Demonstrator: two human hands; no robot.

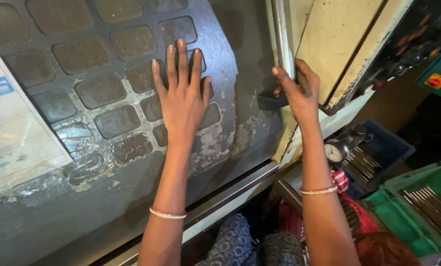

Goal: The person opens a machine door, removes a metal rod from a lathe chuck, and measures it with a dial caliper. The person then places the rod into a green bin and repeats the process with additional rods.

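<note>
The left hand (182, 93) is laid flat, fingers spread, against a dark grey machine door (131, 148), over a worn grid of rounded rectangular panes (99, 88). No grip is made by it; nothing is pinched. A thin beaded bracelet (167, 215) is worn on that wrist. The right hand (296, 88) is closed around a dark handle (274, 98) at the right edge of the door, just beside a vertical metal bar (282, 34) and a cream-painted machine panel (336, 44); its grip is pressed together on the handle. A laminated sheet (13, 133) is fixed to the door at the left. To the near right, a dial gauge (335, 152), a blue crate (383, 148) and a green crate (427, 197) holding metal rods (429, 207) are seen.
</note>
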